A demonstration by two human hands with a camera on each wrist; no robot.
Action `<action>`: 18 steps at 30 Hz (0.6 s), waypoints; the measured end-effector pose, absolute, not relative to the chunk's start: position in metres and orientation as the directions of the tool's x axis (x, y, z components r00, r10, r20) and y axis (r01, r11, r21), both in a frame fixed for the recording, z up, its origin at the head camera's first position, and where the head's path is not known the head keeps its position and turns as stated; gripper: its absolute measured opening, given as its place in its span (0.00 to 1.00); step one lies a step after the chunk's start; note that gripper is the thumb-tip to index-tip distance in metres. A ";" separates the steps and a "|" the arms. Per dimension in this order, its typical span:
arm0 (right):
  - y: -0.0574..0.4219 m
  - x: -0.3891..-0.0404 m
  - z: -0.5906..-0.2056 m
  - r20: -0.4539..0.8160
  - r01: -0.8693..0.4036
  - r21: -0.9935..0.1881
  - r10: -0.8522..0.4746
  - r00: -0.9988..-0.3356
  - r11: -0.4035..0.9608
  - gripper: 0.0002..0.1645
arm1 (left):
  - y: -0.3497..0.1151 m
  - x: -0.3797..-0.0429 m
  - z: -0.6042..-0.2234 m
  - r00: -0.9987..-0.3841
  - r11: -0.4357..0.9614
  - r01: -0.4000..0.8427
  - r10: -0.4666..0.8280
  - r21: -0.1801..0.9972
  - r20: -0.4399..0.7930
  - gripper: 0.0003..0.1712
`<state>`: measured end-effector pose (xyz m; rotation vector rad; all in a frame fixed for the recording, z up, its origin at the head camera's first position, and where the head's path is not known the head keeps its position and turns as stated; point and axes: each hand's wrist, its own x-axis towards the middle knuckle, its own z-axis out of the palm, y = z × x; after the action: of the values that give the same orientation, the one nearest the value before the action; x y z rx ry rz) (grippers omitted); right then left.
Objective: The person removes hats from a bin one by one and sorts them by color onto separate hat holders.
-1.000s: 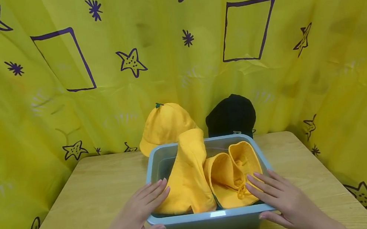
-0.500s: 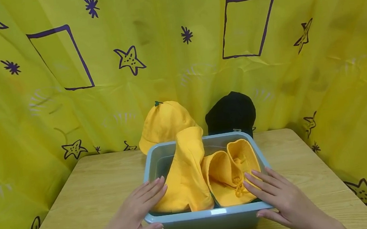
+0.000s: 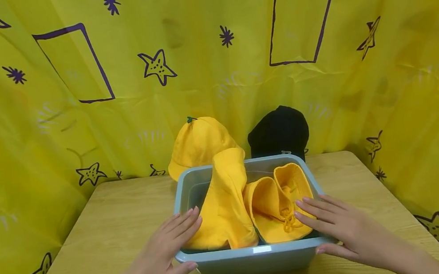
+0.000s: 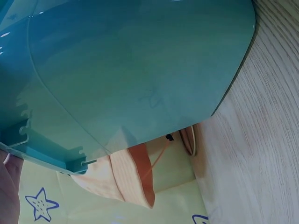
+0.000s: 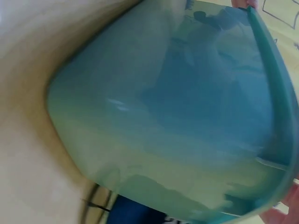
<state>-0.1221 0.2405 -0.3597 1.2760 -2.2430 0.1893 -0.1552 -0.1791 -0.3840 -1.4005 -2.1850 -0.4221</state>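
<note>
My left fingers point(image 3: 184, 227) and right fingers point(image 3: 320, 210) lie straight over the plastic bin point(image 3: 257, 263); only the head view shows cloth hats point(image 3: 229, 216) inside.

2 hands point(image 3: 167, 252) point(image 3: 350, 230); 1 table point(image 3: 119, 214); 1 bin point(image 3: 256, 261); 2 caps point(image 3: 200, 141) point(image 3: 278, 133) behind; at least 2 hats point(image 3: 225, 216) point(image 3: 271, 234) inside.

Starry yellow sheeting point(image 3: 207, 96) on three sides of a table point(image 3: 125, 218) forms a booth.

No legible txt, nos. or brands. Black cap point(image 3: 278, 131) has a small pale mark point(image 3: 286, 152) low on it, too tiny to read. Bin point(image 3: 257, 264) wall, L wrist cam: faint squiggle point(image 4: 152, 99), unreadable.
</note>
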 end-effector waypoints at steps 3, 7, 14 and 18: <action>0.238 -0.125 -0.345 0.542 -0.840 0.188 -0.767 -0.344 0.510 0.36 | -0.179 -0.156 -0.384 -0.345 0.426 0.905 0.750 -0.012 0.565 0.40; 0.233 -0.127 -0.322 0.561 -0.858 0.235 -0.785 -0.263 0.456 0.35 | -0.178 -0.155 -0.384 -0.339 0.427 0.904 0.750 -0.025 0.568 0.41; 0.230 -0.129 -0.281 0.435 -0.893 0.069 -0.819 -0.374 0.445 0.35 | -0.178 -0.155 -0.383 -0.325 0.418 0.908 0.752 -0.034 0.573 0.40; 0.225 -0.135 -0.263 0.399 -0.904 0.019 -0.833 -0.385 0.427 0.38 | -0.179 -0.156 -0.383 -0.322 0.418 0.908 0.753 -0.039 0.574 0.41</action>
<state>-0.1354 0.2248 -0.2635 1.4881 -2.3375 0.2866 -0.1557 -0.1786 -0.3830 -1.4036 -2.1618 -0.3976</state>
